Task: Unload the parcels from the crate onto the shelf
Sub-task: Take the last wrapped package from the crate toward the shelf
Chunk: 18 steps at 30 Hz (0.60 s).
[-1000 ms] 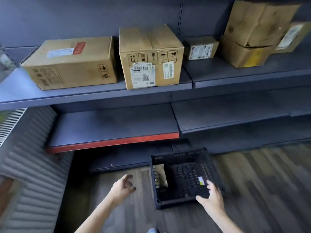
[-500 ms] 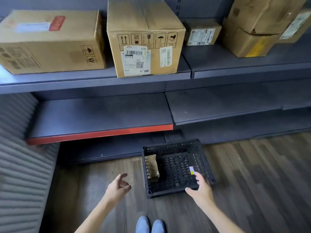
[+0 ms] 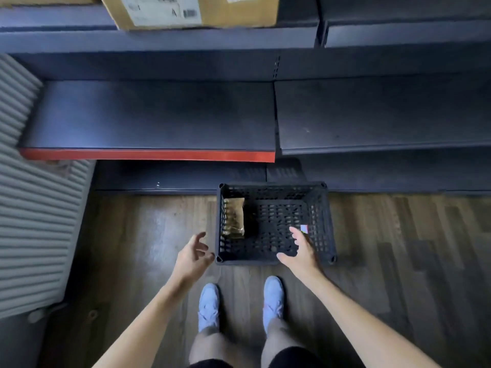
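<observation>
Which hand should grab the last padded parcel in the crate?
Left hand: open beside the black plastic crate, nearest the tan padded parcel against its left wall. Right hand hovers over the opposite side.

A black crate (image 3: pixel 275 223) sits on the wood floor (image 3: pixel 398 248) below the shelf (image 3: pixel 148 115), a tan parcel (image 3: pixel 234 217) leaning inside. Both hands, left (image 3: pixel 192 257) and right (image 3: pixel 300 251), reach down empty, fingers spread.

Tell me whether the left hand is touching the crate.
Cannot tell. In the head view the left hand is open beside the crate, its fingertips at the near left corner, but no clear gap or contact shows. The right hand overlaps the crate.
</observation>
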Available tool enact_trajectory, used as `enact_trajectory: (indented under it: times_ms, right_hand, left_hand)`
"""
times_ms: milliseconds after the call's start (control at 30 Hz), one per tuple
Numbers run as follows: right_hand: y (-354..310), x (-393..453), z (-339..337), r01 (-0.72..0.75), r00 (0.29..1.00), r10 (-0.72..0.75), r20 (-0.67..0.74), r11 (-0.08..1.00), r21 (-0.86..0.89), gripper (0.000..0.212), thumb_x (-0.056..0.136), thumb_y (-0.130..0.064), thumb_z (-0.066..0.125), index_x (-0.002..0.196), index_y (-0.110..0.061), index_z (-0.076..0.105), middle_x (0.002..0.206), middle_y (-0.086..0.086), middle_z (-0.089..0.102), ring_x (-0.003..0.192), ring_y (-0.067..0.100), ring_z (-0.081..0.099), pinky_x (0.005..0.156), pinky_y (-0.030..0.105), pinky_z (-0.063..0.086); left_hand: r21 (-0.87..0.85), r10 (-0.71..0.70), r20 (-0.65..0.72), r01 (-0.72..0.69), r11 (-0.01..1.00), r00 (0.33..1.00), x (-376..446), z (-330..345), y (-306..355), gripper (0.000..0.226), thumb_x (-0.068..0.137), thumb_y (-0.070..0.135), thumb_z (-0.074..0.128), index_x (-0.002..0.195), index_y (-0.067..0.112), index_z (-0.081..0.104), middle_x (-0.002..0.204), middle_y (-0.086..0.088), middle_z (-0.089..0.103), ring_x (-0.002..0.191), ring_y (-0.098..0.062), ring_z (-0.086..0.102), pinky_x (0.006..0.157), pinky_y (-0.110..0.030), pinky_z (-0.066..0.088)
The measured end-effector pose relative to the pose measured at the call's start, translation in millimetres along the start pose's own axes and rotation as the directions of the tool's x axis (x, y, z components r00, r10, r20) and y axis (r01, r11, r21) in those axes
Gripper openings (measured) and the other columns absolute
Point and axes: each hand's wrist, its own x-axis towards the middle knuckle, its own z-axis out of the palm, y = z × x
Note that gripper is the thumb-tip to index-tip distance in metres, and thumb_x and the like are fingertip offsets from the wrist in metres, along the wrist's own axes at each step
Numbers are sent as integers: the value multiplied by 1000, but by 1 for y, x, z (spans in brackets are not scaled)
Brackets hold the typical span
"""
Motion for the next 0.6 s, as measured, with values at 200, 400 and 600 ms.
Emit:
enact_trajectory:
  times_ms: [200, 400, 600]
  right_hand:
    - [52, 74, -4, -26, 999, 27, -22, 997, 74, 71, 74, -6, 75, 136, -10, 41, 137, 8, 44, 120, 22, 44, 101, 31, 36]
    - [129, 153, 37, -72, 996, 80, -47, 986, 150, 73, 73, -7, 76, 136, -18, 42, 131, 3, 48, 114, 15, 45, 98, 29, 38]
    - [201, 220, 91, -56, 997, 64, -47, 987, 149, 70, 72, -10, 76, 133, -24, 44, 123, -5, 47, 111, 11, 45, 94, 26, 38]
  left_hand:
    - [-15, -49, -65, 48, 999, 997, 65, 70, -1, 54, 79, 5, 66, 130, 13, 49, 96, -1, 60, 90, -20, 59, 82, -29, 47]
    - [13, -67, -64, 67, 998, 996, 157, 135, -54, 51, 79, 3, 64, 127, 12, 50, 102, 0, 60, 96, -17, 58, 85, -30, 46]
    - [84, -32, -81, 39, 996, 996, 245, 195, -122, 48, 79, 8, 66, 125, 12, 52, 114, -7, 56, 107, -23, 56, 95, -36, 45]
